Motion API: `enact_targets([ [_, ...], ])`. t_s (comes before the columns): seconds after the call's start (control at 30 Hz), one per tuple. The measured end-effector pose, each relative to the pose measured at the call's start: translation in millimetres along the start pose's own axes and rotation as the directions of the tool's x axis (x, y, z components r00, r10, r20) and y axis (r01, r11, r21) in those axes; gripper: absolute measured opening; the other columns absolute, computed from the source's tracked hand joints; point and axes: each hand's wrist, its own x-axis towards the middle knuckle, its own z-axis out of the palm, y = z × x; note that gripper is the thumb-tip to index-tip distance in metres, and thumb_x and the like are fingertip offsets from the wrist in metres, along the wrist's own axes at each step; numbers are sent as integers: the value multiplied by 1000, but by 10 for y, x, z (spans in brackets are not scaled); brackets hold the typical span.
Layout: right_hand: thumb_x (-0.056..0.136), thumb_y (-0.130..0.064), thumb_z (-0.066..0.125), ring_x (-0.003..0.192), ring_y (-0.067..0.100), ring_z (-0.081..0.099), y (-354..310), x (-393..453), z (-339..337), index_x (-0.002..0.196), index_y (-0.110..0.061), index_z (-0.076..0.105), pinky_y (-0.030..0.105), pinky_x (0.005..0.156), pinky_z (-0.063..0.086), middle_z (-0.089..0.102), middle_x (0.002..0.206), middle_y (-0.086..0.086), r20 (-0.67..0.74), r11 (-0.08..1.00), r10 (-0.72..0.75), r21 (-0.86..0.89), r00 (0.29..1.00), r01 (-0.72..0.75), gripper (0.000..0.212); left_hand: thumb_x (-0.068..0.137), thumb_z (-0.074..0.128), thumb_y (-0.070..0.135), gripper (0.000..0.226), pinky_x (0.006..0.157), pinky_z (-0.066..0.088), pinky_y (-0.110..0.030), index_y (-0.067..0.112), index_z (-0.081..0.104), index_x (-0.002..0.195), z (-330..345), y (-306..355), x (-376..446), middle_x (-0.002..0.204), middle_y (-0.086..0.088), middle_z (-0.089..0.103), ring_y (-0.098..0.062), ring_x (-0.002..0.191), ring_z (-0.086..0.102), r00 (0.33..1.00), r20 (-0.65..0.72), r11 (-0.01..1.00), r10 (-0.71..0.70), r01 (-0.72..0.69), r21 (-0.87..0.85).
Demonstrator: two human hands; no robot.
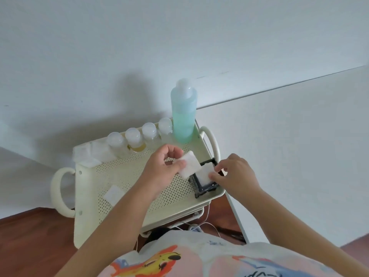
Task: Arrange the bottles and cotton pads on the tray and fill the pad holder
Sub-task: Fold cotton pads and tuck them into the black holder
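A cream perforated tray point(123, 176) tops a small cart. Along its far edge stand several small clear bottles point(133, 139) and a tall bottle of green liquid point(184, 114). A black pad holder point(205, 184) sits at the tray's right front corner with white pads inside. My left hand point(161, 170) pinches a stack of white cotton pads point(189, 164) just left of the holder. My right hand point(234, 174) touches the pad in the holder with its fingertips. Loose pads point(87, 154) lie at the far left corner. One pad point(113, 194) lies on the tray's near left.
The cart has cream loop handles point(58, 192) on the left and right. A white wall rises behind it and a white table point(299, 146) stands to the right. White cables point(207, 222) hang below the tray over a brown floor.
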Motion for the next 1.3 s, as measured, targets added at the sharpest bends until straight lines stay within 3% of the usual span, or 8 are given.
enact_targets([
  [0.27, 73, -11, 59, 77, 6, 48, 17, -117, -11, 105, -37, 49, 17, 62, 37, 56, 100, -15, -128, 939, -141, 297, 982, 173, 43, 86, 68, 9, 27, 88, 55, -49, 36, 65, 86, 283, 17, -7, 95, 15, 66, -19, 80, 65, 998, 58, 998, -10, 6, 61],
  [0.4, 79, -16, 63, 72, 4, 58, -32, -120, -55, 96, -41, 54, 19, 63, 49, 67, 90, -16, -118, 792, -33, 602, 992, 98, 32, 87, 67, 7, 27, 86, 56, -43, 34, 65, 87, 383, 69, 4, 99, 9, 66, -13, 78, 67, 994, 104, 998, 22, -27, 48],
  [0.6, 78, -6, 72, 62, 16, 59, 23, -89, -45, 89, -30, 63, 38, 64, 50, 69, 72, 2, 0, 615, 91, 786, 996, -56, 27, 84, 71, 7, 29, 80, 56, -32, 35, 64, 88, 383, 117, 15, 96, 7, 66, -4, 74, 66, 998, 48, 999, 35, -36, 33],
  [0.8, 80, -11, 69, 50, 1, 50, 80, -73, 20, 77, -28, 67, 21, 56, 45, 66, 70, -9, -10, 804, 107, 589, 994, -80, 18, 80, 76, 12, 29, 77, 55, -28, 34, 61, 90, 323, 22, -19, 96, 10, 65, -6, 81, 68, 1000, -20, 987, 23, -19, 163],
  [0.9, 80, -15, 68, 43, 4, 42, 72, -71, 77, 75, -31, 67, 11, 47, 37, 67, 74, -13, -83, 912, 27, 410, 996, 10, 17, 81, 76, 19, 26, 67, 48, -19, 37, 60, 91, 299, -30, -48, 99, 13, 64, 6, 79, 63, 998, -35, 971, 45, -36, 237],
  [0.97, 80, -12, 67, 56, 2, 47, 54, -71, 123, 79, -28, 70, 8, 53, 34, 64, 78, -11, -123, 950, -65, 297, 990, 100, 16, 82, 74, 24, 23, 65, 44, -16, 38, 59, 92, 222, -68, -59, 99, 15, 64, 9, 80, 61, 996, -73, 965, 52, -31, 260],
  [1.17, 79, -21, 69, 89, 23, 45, 80, -43, 131, 96, -31, 72, 31, 80, 40, 51, 97, -3, -238, 961, -278, -73, 931, 268, 20, 85, 71, 28, 18, 71, 45, -25, 32, 60, 98, -513, -382, -51, 104, 15, 61, -4, 90, 60, 947, -317, 924, 48, 79, 374],
  [1.3, 72, -46, 67, 108, 21, 30, 166, 65, -45, 117, -49, 56, 33, 93, 25, 36, 130, -10, 3, 935, -319, -161, 948, 315, 46, 87, 67, 19, 27, 84, 47, -34, 22, 59, 112, -1166, -896, -106, 117, -3, 53, -19, 98, 55, 927, -374, 754, -31, 267, 600],
])
